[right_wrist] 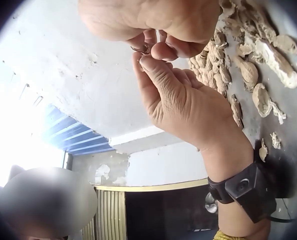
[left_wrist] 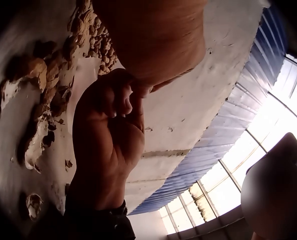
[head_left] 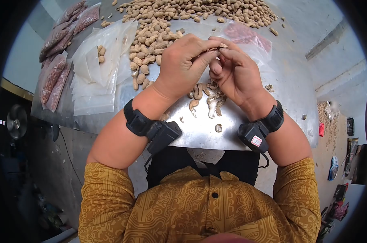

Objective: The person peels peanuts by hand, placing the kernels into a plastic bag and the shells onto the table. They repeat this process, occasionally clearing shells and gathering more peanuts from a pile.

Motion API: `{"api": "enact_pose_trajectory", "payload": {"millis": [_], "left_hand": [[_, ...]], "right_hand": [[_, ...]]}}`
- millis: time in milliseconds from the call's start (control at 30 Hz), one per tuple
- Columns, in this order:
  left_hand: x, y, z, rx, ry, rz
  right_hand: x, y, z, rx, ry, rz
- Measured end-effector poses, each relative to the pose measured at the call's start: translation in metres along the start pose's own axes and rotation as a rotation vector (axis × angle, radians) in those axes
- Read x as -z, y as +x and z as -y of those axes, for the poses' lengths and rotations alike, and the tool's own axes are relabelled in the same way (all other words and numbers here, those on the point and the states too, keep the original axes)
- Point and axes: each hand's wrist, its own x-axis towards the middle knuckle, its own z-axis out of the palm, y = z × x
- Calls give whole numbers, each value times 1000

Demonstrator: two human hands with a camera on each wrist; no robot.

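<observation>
In the head view, the left hand [head_left: 185,60] and right hand [head_left: 241,73] meet over the metal table [head_left: 199,135]. Thumbs and fingers of both pinch a small cracked peanut shell [head_left: 221,46] between them. The right wrist view shows a bit of shell [right_wrist: 141,49] at the fingertips, with the left hand [right_wrist: 183,100] below and the right hand [right_wrist: 148,20] above. Fingers hide most of it. Empty shell pieces [head_left: 212,106] lie on the table beneath the hands.
A large pile of unshelled peanuts [head_left: 151,38] spreads across the table's far side. Clear plastic bags [head_left: 95,91] lie at the left beside filled bags [head_left: 54,81]. Another bag with reddish kernels [head_left: 246,35] lies beyond the right hand.
</observation>
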Motion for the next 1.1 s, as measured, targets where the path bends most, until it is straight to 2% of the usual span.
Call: {"api": "enact_pose_trajectory", "payload": {"millis": [67, 167, 267, 367, 467, 567, 867, 967, 1100], "left_hand": [[-2, 0, 3, 65, -87, -35], [-4, -4, 4, 362, -390, -69], [0, -4, 6, 480, -561, -20], [2, -3, 7, 566, -672, 34], [7, -1, 7, 662, -903, 114], [4, -1, 6, 687, -751, 112], [6, -1, 3, 629, -644, 97], [5, -1, 2, 622, -602, 96], [-2, -3, -5, 606, -523, 74]], "right_hand": [[-2, 1, 0, 41, -87, -41], [-3, 0, -1, 69, -199, -77], [0, 0, -3, 159, -281, -3], [-2, 0, 2, 140, -355, 52], [-1, 1, 1, 173, -360, 31], [1, 2, -2, 216, -359, 7], [-1, 0, -1, 265, -546, -1], [-5, -3, 0, 184, -524, -10], [-7, -4, -6, 233, -639, -34]]}}
